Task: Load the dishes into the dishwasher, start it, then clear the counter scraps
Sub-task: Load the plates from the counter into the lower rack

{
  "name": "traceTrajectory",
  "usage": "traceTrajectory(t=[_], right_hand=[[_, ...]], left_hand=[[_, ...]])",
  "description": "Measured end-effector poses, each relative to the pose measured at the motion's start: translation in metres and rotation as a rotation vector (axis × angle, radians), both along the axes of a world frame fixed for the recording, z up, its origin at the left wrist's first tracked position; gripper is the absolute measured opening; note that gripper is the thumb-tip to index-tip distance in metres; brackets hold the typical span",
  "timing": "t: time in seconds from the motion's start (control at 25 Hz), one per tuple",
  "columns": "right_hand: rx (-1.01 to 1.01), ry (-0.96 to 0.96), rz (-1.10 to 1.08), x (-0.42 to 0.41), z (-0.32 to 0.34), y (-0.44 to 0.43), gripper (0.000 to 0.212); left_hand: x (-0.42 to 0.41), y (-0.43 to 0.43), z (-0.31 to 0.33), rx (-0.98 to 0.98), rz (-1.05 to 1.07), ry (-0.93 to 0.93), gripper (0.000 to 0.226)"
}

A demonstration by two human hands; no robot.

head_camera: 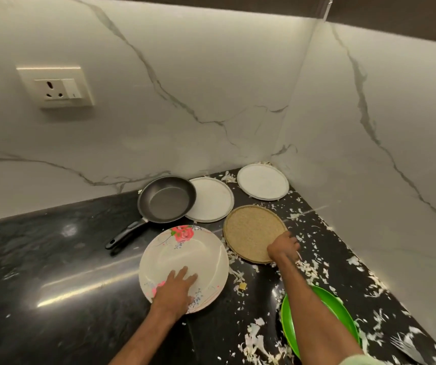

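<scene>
Green round plastic plate (343, 320) lies nearest, right of the cream flower-printed round plate (185, 256), on which the left hand (177, 288) rests flat, fingers straight. Just right of that plate, the right hand (284, 247) curls onto a tan woven round tray (251, 227). Beyond the plate sit a black frying pan (165, 200) and a white round plate (211, 198).

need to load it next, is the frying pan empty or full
Empty: the frying pan shows only a bare dark inside, no food.

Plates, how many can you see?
5: a white plate in the corner, a second white plate beside the frying pan, a woven plate gripped by the right hand, a flowered plate under the left hand, a green plate partly behind the arm.
</scene>
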State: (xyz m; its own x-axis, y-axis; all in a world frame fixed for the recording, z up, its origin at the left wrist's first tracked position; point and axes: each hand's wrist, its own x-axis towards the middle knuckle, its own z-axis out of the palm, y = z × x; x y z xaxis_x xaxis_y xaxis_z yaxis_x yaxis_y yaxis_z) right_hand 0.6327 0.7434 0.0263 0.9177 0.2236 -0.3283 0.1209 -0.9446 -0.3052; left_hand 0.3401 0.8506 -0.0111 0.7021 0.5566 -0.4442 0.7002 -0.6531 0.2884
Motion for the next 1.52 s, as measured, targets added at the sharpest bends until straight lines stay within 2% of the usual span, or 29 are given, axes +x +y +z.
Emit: traceTrajectory(t=[0.12, 0.2, 0.32, 0.4, 0.52, 0.64, 0.76, 0.96, 1.08, 1.2, 1.28, 1.4, 1.52], right_hand=[[0.034, 0.002, -0.101, 0.008, -0.008, 0.002, 0.075], [0.19, 0.126, -0.249, 0.016, -0.01, -0.004, 0.067], [0.543, 0.242, -0.215, 0.022, -0.006, -0.012, 0.041], [0.774, 0.119, -0.184, 0.015, 0.008, -0.013, 0.029], [0.934, -0.166, -0.066, -0.011, 0.023, -0.02, 0.007], [0.955, -0.385, 0.14, -0.05, 0.02, -0.035, 0.011], [0.867, -0.595, 0.191, -0.093, 0.02, -0.052, 0.023], [0.814, -0.704, 0.156, -0.146, 0.023, -0.078, 0.039], [0.781, -0.739, 0.107, -0.179, 0.025, -0.081, 0.035], [0.8, -0.766, -0.096, -0.213, 0.035, -0.083, 0.025], [0.922, -0.764, -0.28, -0.246, 0.044, -0.095, 0.022], [1.141, -0.749, -0.59, -0.305, 0.05, -0.127, 0.016], [1.368, -0.673, -0.893, -0.366, 0.038, -0.174, 0.017]], left_hand=[[0.001, -0.001, 0.0, 0.014, 0.025, -0.007, 0.072], [0.002, 0.0, -0.001, 0.02, 0.027, -0.001, 0.072], [0.006, 0.001, -0.001, 0.041, 0.025, 0.0, 0.071], [0.009, 0.001, 0.0, 0.051, 0.013, 0.007, 0.07], [0.009, 0.002, 0.002, 0.055, -0.007, 0.023, 0.069], [0.006, 0.006, 0.005, 0.073, -0.046, 0.03, 0.066], [0.002, 0.007, 0.006, 0.116, -0.074, 0.001, 0.057], [-0.009, 0.011, 0.004, 0.2, -0.205, 0.036, 0.049], [-0.025, 0.018, 0.002, 0.185, -0.289, 0.023, 0.052], [-0.043, 0.026, 0.008, 0.192, -0.35, -0.113, 0.047], [-0.048, 0.024, 0.016, 0.08, -0.333, -0.288, 0.042], [-0.041, -0.006, 0.044, -0.387, -0.27, -0.465, 0.032], [-0.044, -0.068, 0.065, -0.787, -0.379, -0.537, 0.017]])
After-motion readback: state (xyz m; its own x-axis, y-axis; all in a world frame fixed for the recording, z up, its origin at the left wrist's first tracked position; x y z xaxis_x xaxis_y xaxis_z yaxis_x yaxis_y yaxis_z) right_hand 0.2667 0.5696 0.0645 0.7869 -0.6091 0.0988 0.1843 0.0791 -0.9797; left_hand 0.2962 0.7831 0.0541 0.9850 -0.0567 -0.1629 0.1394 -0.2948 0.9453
